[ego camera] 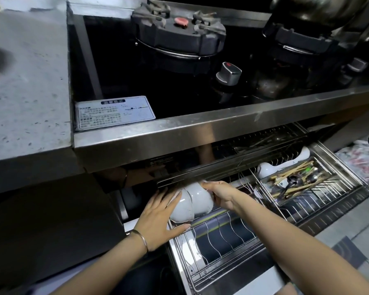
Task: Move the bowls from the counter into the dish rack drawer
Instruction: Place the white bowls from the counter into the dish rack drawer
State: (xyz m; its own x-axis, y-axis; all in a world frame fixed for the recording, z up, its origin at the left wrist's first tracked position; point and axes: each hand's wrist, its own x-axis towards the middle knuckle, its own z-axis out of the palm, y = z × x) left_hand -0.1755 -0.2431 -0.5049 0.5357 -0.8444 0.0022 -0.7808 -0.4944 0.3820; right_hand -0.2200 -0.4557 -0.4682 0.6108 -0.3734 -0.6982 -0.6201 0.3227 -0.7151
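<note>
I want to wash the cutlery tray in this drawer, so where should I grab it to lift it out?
Grip the cutlery tray by its two short end rims, one hand each, from above. It is long and shallow with chopsticks and spoons loose inside, so a level lift should keep them in.

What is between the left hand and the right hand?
Head view: two white bowls on edge, side by side over the dish rack drawer; the left hand lies flat on one, the right hand grips the other.

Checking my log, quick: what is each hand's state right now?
Left hand: open, fingers resting flat against the bowls.
Right hand: closed on the bowls.
</note>
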